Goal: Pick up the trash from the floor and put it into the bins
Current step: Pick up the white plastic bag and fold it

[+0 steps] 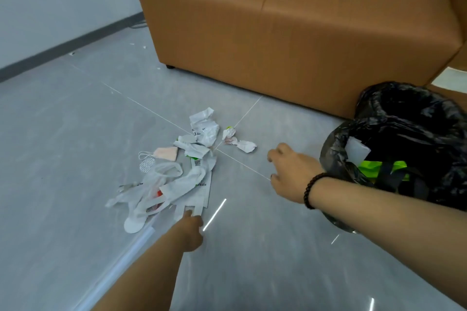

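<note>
The left hand (190,228) is stretched down to the near edge of the trash pile (177,171) on the floor (75,134), and a white paper strip (189,209) seems to be touched or pinched at its end; whether the fingers are actually closed on it cannot be told, since they are hidden behind the back of the hand. The right hand (290,171) is held above the floor with its fingers loosely curled and nothing in them, a crumpled wrapper (240,142) lying just beyond its fingertips. The bin (404,149), lined with a black bag, stands just behind the right wrist, with some trash already inside.

Several risks are judged from this layout. If only the tip of the strip is pinched, it may be torn or slip free when lifted. The plastic bags (161,184) beyond the left fingers are tangled with the papers, so neighbouring pieces may be dragged along and dropped on the way to the bin. Light scraps such as the pink mask (168,153), farther from the left fingers, may be scattered by a quick sweep. The bin's loose liner could be caught by the right forearm and the bin tipped.
</note>
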A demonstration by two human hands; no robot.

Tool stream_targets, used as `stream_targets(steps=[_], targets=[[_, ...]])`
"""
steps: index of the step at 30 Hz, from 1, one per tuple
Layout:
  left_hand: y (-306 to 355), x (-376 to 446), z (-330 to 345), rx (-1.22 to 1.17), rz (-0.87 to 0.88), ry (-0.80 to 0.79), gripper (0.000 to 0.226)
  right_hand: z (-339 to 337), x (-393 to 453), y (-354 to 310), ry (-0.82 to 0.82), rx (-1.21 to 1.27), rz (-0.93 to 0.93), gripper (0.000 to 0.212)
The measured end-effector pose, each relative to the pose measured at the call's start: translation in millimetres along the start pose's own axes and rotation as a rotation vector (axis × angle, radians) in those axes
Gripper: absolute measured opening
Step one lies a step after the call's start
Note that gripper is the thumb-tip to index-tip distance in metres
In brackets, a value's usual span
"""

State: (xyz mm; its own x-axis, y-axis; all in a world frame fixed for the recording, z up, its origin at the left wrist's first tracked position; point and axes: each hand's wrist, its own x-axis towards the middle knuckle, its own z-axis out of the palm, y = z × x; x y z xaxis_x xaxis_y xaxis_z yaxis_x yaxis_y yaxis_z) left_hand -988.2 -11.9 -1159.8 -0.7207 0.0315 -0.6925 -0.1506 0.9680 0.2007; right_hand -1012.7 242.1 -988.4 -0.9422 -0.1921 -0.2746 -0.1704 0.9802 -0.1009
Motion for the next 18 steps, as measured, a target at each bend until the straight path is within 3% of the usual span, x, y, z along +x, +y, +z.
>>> stream_targets(steps=[3,6,9,13,15,18], targets=[[2.1,-1.3,-2.5,0.017,-0.004,0.035,0.036,13.8,-5.4,-15.5,-0.059,-0.023,-0.073,0.03],[22.5,-7.9,-20.9,-0.11,0.003,0.183,0.022,18.4,-11.4,-17.2,-0.1,-0.024,-0.078,0.03],[60.4,-20.2,-53.8,-0.368,0.056,0.369,0.016,10.9,-13.0,-6.9,-0.129,-0.018,-0.001,0.033],[113.2,-60.9,-104.9,-0.552,0.234,0.445,0.012,-20.6,-15.0,20.2,-0.094,0.019,0.178,0.038],[136.2,-86.5,-126.3,-0.61,0.333,0.465,0.01,-38.3,-19.5,31.3,-0.064,0.145,0.27,0.046],[161.2,-132.3,-149.5,-0.737,0.488,0.461,0.015,-60.5,-37.7,42.2,-0.118,0.684,0.436,0.056]])
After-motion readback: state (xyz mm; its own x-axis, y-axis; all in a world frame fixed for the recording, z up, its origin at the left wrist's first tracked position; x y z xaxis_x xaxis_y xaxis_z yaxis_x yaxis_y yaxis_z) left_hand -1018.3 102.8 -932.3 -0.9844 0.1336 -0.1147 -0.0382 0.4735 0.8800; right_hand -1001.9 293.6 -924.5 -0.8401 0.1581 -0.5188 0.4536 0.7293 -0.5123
